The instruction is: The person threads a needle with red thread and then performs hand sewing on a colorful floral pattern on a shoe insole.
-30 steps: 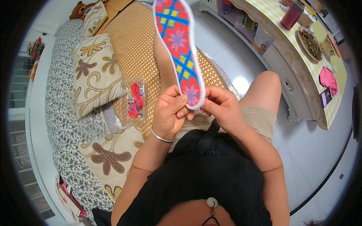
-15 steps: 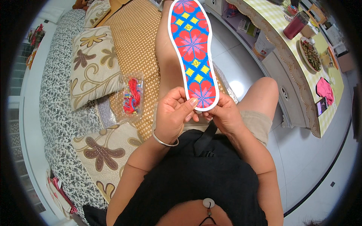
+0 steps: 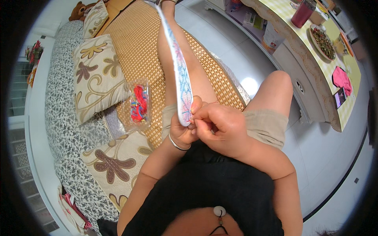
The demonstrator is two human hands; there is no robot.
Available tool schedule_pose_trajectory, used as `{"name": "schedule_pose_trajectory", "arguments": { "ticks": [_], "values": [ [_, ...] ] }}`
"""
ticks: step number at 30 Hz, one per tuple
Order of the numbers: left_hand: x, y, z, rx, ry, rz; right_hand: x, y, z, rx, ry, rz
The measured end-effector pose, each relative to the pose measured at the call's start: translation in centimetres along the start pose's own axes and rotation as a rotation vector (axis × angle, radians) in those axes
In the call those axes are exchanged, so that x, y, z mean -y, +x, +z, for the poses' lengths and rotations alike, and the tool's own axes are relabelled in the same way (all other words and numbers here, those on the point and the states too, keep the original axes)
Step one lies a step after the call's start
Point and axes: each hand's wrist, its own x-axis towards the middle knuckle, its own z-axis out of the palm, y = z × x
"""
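An embroidered shoe insole (image 3: 181, 78) stands tilted nearly on edge above my lap. Its paler side shows, with faint blue, pink and red stitching inside a white rim. My left hand (image 3: 182, 134), a silver bangle at its wrist, is closed around the insole's near end. Right beside that end, my right hand (image 3: 225, 125) has its thumb and forefinger pinched together at the insole's edge. Whatever lies in that pinch is too small to make out. To the left, a clear plastic box (image 3: 147, 122) contains red and multicoloured thread (image 3: 138, 104).
Under my leg is a woven mat (image 3: 136, 29) on the couch. Patterned cushions (image 3: 94, 74) lie on its left side. On the right, a cabinet with a checked tablecloth (image 3: 344, 108) carries a dark red bottle (image 3: 303, 13), a plate of food (image 3: 322, 41), a pink cloth (image 3: 341, 80) and a phone (image 3: 339, 97).
The insole has turned from its bright patterned face nearly onto its edge and shifted left. My right hand has let go of its corner and come across to pinch at its near end.
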Motion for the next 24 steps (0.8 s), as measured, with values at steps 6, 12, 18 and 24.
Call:
{"name": "schedule_pose_trajectory", "arguments": {
  "ticks": [6, 12, 18, 24],
  "values": [
    [1.0, 0.0, -0.8, -0.01, 0.009, 0.088, -0.2, 0.0, 0.1, -0.021, -0.049, -0.109],
    [0.8, 0.2, -0.2, 0.087, -0.062, 0.041, 0.2, -0.1, -0.3, -0.015, -0.012, -0.025],
    [0.9, 0.4, 1.1, 0.09, -0.144, 0.043, 0.2, 0.1, -0.1, -0.08, 0.045, -0.052],
    [0.6, 0.5, 0.6, 0.096, -0.134, 0.018, 0.6, 0.2, -0.5, -0.074, 0.074, -0.042]
  ]
}}
